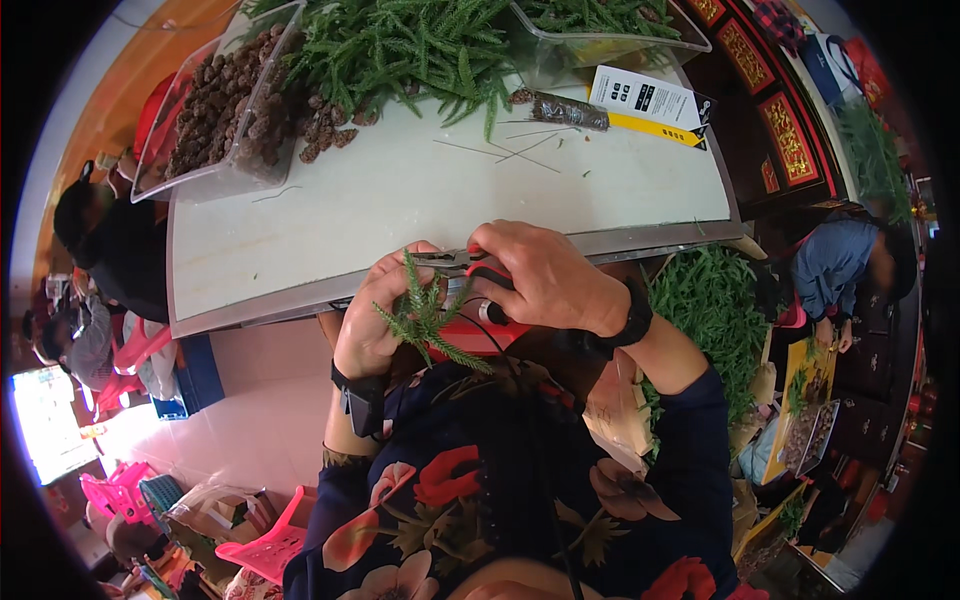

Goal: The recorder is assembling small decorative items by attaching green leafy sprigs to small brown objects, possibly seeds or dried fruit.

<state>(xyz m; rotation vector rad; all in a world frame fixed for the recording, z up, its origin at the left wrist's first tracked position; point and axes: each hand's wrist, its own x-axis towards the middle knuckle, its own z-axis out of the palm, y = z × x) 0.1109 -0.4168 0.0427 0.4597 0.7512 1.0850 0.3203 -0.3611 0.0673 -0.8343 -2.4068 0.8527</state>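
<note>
At the table's near edge, my left hand (372,305) grips a small green needle-leaved sprig (425,322), whose branches hang below the fingers. My right hand (555,280) is wrapped round a pair of red-handled pliers (450,259). The pliers' metal jaws point left and reach the fingertips of my left hand, above the sprig. What lies between the jaws is too small to make out. Several thin dark wires (500,148) lie loose on the white tabletop (380,200) beyond my hands.
Brown pine cones fill a clear plastic box (262,165) at far left. A heap of green sprigs (400,50) lies beside it, near another clear bin (560,60). A white card (645,95) and yellow strip sit far right. More greenery (705,330) lies right; people work nearby.
</note>
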